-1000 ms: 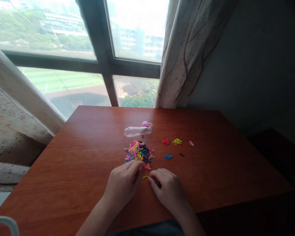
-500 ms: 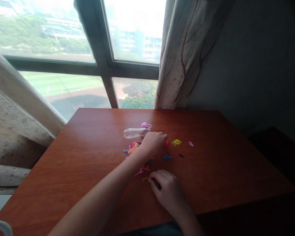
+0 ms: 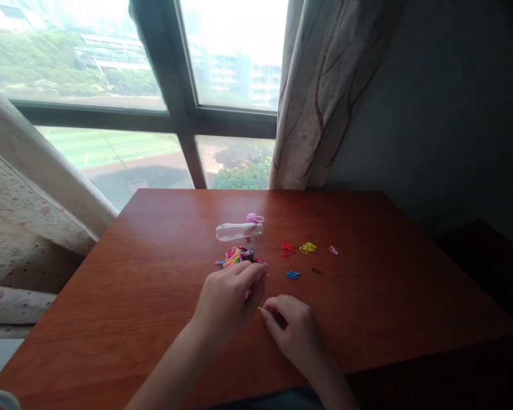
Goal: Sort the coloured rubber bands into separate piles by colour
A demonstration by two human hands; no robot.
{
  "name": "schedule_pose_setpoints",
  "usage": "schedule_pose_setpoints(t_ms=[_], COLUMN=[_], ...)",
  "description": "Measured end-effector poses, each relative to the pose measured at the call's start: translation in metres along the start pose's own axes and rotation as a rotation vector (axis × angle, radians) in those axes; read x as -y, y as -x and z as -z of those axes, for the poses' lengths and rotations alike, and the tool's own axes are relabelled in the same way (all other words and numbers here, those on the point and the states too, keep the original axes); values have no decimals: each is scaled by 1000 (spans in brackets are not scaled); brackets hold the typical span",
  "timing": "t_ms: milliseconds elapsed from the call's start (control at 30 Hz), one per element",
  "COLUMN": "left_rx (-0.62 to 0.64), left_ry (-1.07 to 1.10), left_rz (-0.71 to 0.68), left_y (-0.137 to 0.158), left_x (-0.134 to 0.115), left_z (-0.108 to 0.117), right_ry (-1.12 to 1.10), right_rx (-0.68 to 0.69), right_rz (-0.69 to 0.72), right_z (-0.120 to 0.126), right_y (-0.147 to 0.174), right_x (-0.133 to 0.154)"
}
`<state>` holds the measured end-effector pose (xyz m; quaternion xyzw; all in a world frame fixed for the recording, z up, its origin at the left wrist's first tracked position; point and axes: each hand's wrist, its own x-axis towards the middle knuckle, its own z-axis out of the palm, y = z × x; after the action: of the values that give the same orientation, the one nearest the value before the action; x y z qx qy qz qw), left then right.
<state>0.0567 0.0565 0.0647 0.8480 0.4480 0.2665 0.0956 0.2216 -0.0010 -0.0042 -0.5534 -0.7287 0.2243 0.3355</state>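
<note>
My right hand (image 3: 294, 331) rests low on the table, thumb and finger pinching a yellow rubber band (image 3: 260, 308). Above the near part of the mixed rubber bands (image 3: 233, 256) hovers my left hand (image 3: 231, 293), its fingers closed; what they hold, if anything, is hidden. Beyond the hands are small groups sorted by colour: red rubber bands (image 3: 288, 247), yellow rubber bands (image 3: 308, 247) and blue rubber bands (image 3: 293, 274). A single black band (image 3: 317, 271) and a pink band (image 3: 333, 250) lie to their right.
A clear plastic bottle (image 3: 238, 232) lies on its side behind the pile, with a pink cap (image 3: 254, 218) by its neck. The brown wooden table (image 3: 154, 245) meets a window (image 3: 235, 159) and curtains (image 3: 312, 102). A white curved object (image 3: 2, 398) shows at bottom left.
My left hand has come back from the red bands, leftward and toward me, over the mixed bands. The red group is now uncovered. My right hand keeps its pinch, almost in place.
</note>
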Motion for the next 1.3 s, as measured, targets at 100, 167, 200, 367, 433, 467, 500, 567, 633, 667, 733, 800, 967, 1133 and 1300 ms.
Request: schedule_pose_setpoints(t_ms=[100,167,200,367,433,467,500,567,633,667,733,800,967,1133,1300], left_rx=[-40,-22,-9,35,39,43,46,53,58,60,64,66,74,67,34], left_ry=[91,105,102,67,50,45,43,50,62,66,72,77,97,109,76], left_rz=[25,20,11,-16,-21,-25,-28,-26,-16,-8,1,3,26,54,120], left_y=[33,51,58,78,80,80,80,80,80,81,82,82,81,81,82], left_x=[5,8,9,13,15,15,16,17,17,17,17,17,15,17,20], left_z=[-3,-8,-11,-24,-27,-28,-28,-29,-29,-29,-29,-29,-28,-30,-32], right_ry=[-182,-311,-360,-271,-97,-2,87,237,315,331,341,352,365,353,170], right_rx=[-50,-90,-117,-304,-341,-343,-347,-334,-310,-299,-288,-286,-282,-309,-297], right_rz=[-91,-185,-226,-303,-280,-256,-228,-182,-159,-156,-157,-160,-158,-155,-75], right_z=[3,6,9,36,51,57,63,72,76,76,76,74,75,74,46], right_y=[0,-2,-3,-20,-30,-36,-41,-49,-55,-57,-59,-58,-57,-54,-38], right_x=[-2,-7,-10,-41,-59,-68,-77,-91,-102,-105,-108,-109,-108,-102,-69])
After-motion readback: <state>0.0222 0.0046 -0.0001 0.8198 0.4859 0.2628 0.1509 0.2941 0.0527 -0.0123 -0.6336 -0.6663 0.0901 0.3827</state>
